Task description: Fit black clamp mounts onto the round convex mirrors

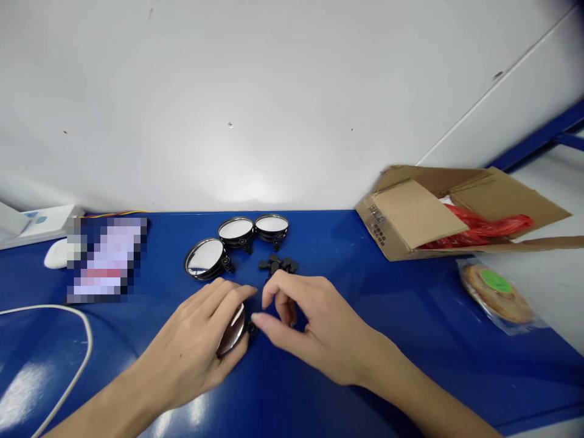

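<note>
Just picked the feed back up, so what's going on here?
The left hand holds a round mirror. The right hand is close to the mirror's black fitting, thumb and forefinger apart; whether it touches is unclear. Three similar mirrors lie farther back on the blue table, near a cluster of small black parts.

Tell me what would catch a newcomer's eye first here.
The bare left hand, holding a round black-rimmed mirror at front centre, stands out beside the bare right hand. Beyond them, three similar round mirrors lie on the blue table. At right, an open brown cardboard box holds red plastic.
</note>
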Action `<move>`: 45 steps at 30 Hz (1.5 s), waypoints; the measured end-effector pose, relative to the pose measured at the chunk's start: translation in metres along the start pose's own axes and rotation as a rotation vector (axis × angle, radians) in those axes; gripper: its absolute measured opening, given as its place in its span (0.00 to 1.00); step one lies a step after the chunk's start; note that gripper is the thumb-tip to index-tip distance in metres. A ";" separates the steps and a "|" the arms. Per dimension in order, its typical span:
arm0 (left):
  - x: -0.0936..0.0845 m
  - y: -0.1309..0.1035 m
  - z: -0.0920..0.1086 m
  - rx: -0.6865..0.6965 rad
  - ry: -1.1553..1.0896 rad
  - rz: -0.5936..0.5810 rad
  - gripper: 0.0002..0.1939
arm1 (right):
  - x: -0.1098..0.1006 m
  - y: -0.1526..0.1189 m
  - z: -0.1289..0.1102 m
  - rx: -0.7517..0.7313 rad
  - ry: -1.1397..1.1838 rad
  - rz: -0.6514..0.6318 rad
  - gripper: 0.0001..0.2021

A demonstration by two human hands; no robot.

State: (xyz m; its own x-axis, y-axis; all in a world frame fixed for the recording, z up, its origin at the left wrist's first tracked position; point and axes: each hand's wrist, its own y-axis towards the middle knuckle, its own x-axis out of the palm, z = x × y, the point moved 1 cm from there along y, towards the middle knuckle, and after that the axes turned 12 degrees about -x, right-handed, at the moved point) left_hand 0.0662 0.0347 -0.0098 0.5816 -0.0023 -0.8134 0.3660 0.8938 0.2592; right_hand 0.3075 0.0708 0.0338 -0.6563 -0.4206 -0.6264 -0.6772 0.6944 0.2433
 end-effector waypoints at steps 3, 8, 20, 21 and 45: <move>0.000 -0.001 -0.001 -0.069 -0.066 -0.008 0.22 | 0.007 -0.003 0.001 -0.124 -0.096 -0.076 0.08; -0.001 -0.002 -0.001 -0.055 -0.062 -0.008 0.26 | 0.019 -0.005 0.007 -0.247 -0.217 -0.104 0.10; 0.000 -0.003 -0.003 -0.209 -0.115 0.081 0.34 | -0.016 0.003 0.014 -0.152 -0.200 0.179 0.12; 0.000 -0.003 -0.003 -0.223 -0.124 0.073 0.34 | -0.022 0.003 0.017 -0.120 -0.239 0.281 0.11; 0.004 -0.010 -0.002 -0.055 0.004 0.010 0.29 | 0.001 0.035 0.083 -0.079 -0.537 0.717 0.15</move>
State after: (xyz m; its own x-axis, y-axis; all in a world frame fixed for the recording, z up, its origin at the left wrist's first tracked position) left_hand 0.0634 0.0265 -0.0160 0.5818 0.0086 -0.8133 0.3194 0.9172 0.2382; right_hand 0.3107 0.1428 -0.0196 -0.6998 0.4417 -0.5614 -0.1986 0.6346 0.7469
